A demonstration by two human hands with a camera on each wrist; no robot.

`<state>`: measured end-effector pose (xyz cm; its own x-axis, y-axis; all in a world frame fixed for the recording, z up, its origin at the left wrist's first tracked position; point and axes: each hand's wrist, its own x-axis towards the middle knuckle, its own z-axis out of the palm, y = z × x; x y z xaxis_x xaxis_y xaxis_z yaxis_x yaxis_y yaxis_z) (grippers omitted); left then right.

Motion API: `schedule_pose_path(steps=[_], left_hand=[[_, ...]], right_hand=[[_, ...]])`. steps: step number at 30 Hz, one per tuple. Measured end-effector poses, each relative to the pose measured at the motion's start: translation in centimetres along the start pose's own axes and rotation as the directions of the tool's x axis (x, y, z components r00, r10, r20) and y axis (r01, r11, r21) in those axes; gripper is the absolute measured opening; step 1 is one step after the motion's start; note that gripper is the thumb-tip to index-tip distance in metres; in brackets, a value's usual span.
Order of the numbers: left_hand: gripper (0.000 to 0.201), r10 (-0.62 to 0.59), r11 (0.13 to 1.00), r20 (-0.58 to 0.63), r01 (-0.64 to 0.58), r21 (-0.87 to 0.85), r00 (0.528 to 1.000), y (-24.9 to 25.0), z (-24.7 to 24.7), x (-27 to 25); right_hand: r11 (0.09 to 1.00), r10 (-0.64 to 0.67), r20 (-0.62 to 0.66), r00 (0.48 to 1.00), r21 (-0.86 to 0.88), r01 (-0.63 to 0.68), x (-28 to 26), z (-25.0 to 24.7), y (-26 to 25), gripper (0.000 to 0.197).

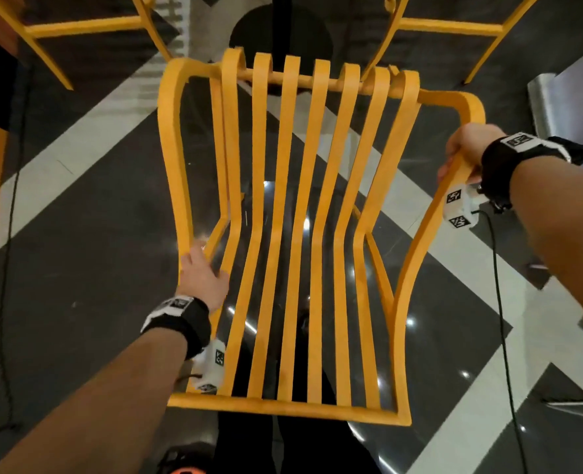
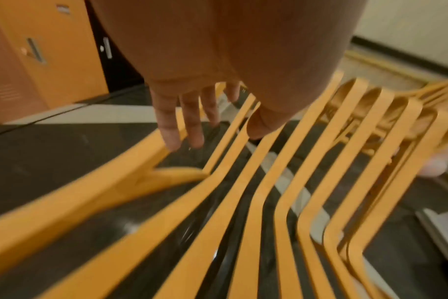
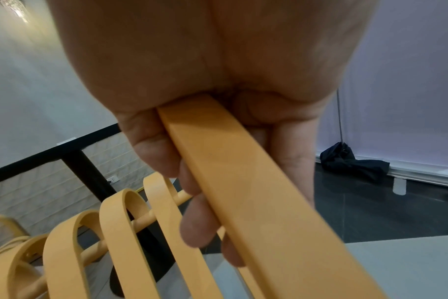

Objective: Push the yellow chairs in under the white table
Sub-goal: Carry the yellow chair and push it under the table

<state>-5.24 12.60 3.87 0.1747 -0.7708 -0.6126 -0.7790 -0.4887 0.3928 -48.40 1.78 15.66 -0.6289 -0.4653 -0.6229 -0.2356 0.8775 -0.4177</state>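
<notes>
A yellow slatted chair [image 1: 287, 234] fills the head view, seen from above and behind, its seat pointing at the table's black round base [image 1: 279, 35]. My left hand [image 1: 202, 273] is at the chair's left arm rail [image 2: 90, 192]. Its fingers [image 2: 189, 121] are straight and touch the rail, with the thumb over a slat. My right hand [image 1: 464, 148] grips the right arm rail [image 3: 243, 192], fingers curled under it. The table's black-edged top and black leg [image 3: 85, 161] show beyond the chair's curled slat ends in the right wrist view.
Two more yellow chairs stand either side of the base, at top left [image 1: 78, 25] and top right [image 1: 454, 27]. Orange lockers [image 2: 38, 50] stand to the left. A dark bag [image 3: 353, 163] lies by the right wall. The floor is glossy black and white.
</notes>
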Motion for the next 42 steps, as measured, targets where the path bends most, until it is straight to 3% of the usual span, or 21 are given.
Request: schedule_pose_path(steps=[1,3,5,7,9,12,13,17,21,25,28,31,33,34,36,39,40,42], left_hand=[[0.059,-0.081,0.995,0.108,0.075,0.059,0.991,-0.9,1.9,-0.7],[0.056,-0.264,0.937,0.263,0.182,0.298,0.928,-2.5,4.6,-1.6],[0.057,-0.384,0.843,0.290,0.205,0.497,0.876,-3.6,5.9,-2.0],[0.058,-0.378,0.785,0.252,0.165,0.597,0.891,-4.4,6.7,-2.0],[0.066,-0.386,0.781,0.222,0.189,0.596,0.895,-5.0,6.9,-1.8],[0.084,-0.528,0.821,0.235,0.420,0.387,0.816,-6.0,6.7,-1.1],[0.082,-0.541,0.825,0.252,0.448,0.344,0.802,-6.3,6.4,-0.9],[0.042,-0.490,0.821,0.296,0.320,0.473,0.820,-6.8,5.1,-0.1],[0.051,-0.465,0.804,0.300,0.254,0.538,0.833,-6.5,4.2,-0.3],[0.051,-0.372,0.787,0.334,0.104,0.608,0.866,-5.1,3.0,0.2],[0.049,-0.279,0.793,0.360,0.003,0.609,0.890,-2.5,0.7,-0.5],[0.044,-0.198,0.800,0.353,-0.057,0.597,0.915,-0.1,-1.9,-1.3],[0.041,-0.120,0.808,0.341,-0.108,0.579,0.932,1.5,-3.4,-1.7],[0.040,-0.077,0.810,0.333,-0.135,0.570,0.940,2.2,-4.2,-1.8],[0.048,0.004,0.808,0.321,-0.192,0.557,0.947,3.7,-5.8,-2.3],[0.075,0.118,0.787,0.325,-0.288,0.546,0.938,5.2,-8.4,-3.1],[0.084,0.149,0.785,0.338,-0.319,0.531,0.929,5.6,-9.2,-3.4],[0.098,0.187,0.768,0.366,-0.368,0.524,0.912,7.0,-10.6,-4.1]], right_hand=[[1.000,-0.008,-0.007,1.000,0.004,0.008,0.5,0.0,-0.5,0.024],[1.000,-0.026,-0.013,1.000,-0.004,0.026,1.6,-0.2,-1.5,0.027],[0.999,-0.033,-0.002,0.999,-0.017,0.033,2.6,-0.4,-2.2,0.028],[0.999,-0.034,0.005,0.999,-0.012,0.034,3.3,-0.4,-2.7,0.026],[1.000,-0.030,0.008,1.000,0.000,0.030,3.8,-0.6,-3.1,0.025],[0.999,-0.036,0.013,0.999,0.023,0.035,4.3,-0.8,-3.6,0.031],[0.999,-0.032,0.010,0.999,0.031,0.032,4.6,-0.8,-3.8,0.033],[0.996,-0.027,0.000,1.000,0.086,0.027,4.9,-0.6,-3.8,0.031],[0.992,-0.074,-0.023,0.997,-0.103,0.071,4.8,0.0,-1.7,0.051],[0.886,-0.190,0.030,0.981,-0.425,0.185,0.0,1.9,2.5,0.068],[0.711,-0.159,0.306,0.939,-0.624,0.324,-5.1,3.5,5.7,0.061],[0.456,-0.020,0.599,0.801,-0.707,0.540,-10.5,4.5,8.1,0.047],[0.324,0.094,0.670,0.737,-0.720,0.613,-12.8,4.8,9.8,0.056],[0.295,0.135,0.662,0.737,-0.737,0.608,-13.5,4.8,10.5,0.070],[0.331,0.115,0.644,0.756,-0.743,0.582,-14.2,4.1,11.4,0.096],[0.391,-0.094,0.604,0.792,-0.709,0.587,-14.0,2.4,11.5,0.116],[0.375,-0.156,0.564,0.811,-0.726,0.577,-13.9,1.7,11.3,0.116],[0.352,-0.223,0.489,0.843,-0.766,0.538,-13.4,0.5,11.1,0.098]])
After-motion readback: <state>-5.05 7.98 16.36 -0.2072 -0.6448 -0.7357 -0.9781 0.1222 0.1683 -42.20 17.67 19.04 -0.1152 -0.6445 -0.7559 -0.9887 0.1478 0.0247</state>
